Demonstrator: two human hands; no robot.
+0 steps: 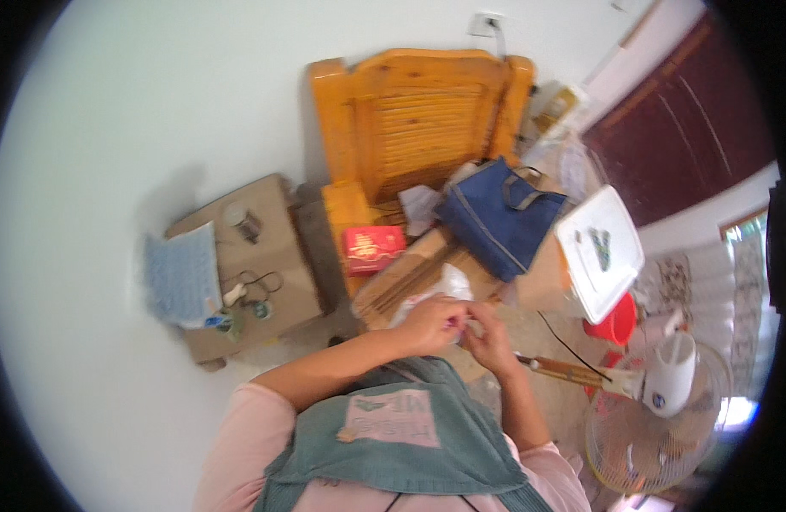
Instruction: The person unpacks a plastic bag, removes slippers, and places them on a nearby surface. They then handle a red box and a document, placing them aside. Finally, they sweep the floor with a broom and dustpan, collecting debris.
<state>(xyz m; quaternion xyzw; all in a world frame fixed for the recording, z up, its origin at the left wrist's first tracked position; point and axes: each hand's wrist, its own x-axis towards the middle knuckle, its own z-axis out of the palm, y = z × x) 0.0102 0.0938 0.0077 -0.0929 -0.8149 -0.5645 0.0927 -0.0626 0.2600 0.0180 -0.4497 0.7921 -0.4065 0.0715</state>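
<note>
In front of my apron, my two hands meet at the fingertips. My left hand (431, 324) is curled around part of a thin white plastic bag (455, 281), which shows above and beside the fingers. A small reddish-purple spot shows at its fingertips, too blurred to name. My right hand (489, 336) pinches at the same place, thumb and fingers bent together, and white plastic shows between the hands. Beneath them is a brown cardboard box (393, 288) on the wooden chair (425, 121). What lies inside the fingers is hidden.
A red box (373, 249) and a blue fabric bag (501, 217) lie beyond my hands. To the right are a white lid (601, 256), a red bucket (613, 323) and a fan (661, 409). A brown-covered table (271, 237) with small items stands left.
</note>
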